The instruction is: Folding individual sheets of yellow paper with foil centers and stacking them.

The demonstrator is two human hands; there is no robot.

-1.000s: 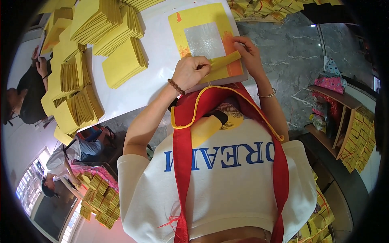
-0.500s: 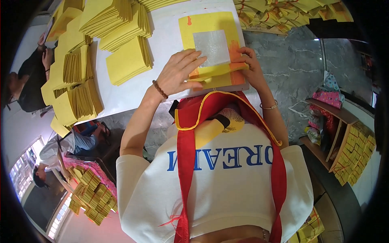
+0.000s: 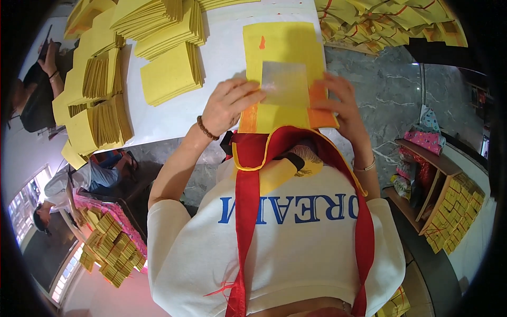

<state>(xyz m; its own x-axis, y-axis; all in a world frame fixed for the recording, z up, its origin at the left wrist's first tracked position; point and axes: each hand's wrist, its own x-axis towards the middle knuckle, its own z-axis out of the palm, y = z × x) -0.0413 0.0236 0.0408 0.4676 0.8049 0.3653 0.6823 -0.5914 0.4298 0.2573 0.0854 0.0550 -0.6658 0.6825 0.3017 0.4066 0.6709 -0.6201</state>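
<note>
A yellow paper sheet (image 3: 288,42) lies on the white table in front of me, with a silver-grey square (image 3: 285,84) at its middle and orange patches at the sides near me. My left hand (image 3: 229,103) rests at the sheet's left edge, fingers stretched out toward the silver square. Over the right edge is my right hand (image 3: 343,103), slightly blurred, its fingers apart above the orange strip (image 3: 323,119). Neither hand appears to grip anything. The sheet's near edge reaches my red apron (image 3: 249,150).
Stacks of folded yellow paper (image 3: 171,74) stand on the white tabletop (image 3: 222,53) to the left. Tied yellow bundles (image 3: 385,24) lie beyond the table, far right. A wooden shelf unit (image 3: 433,158) stands at the right. Two other people are at the left.
The near edge of the yellow sheet, raised and bent in my right hand before, now lies lower and flatter. My right hand has moved right, slightly nearer me; the left hand is straighter along the edge.
</note>
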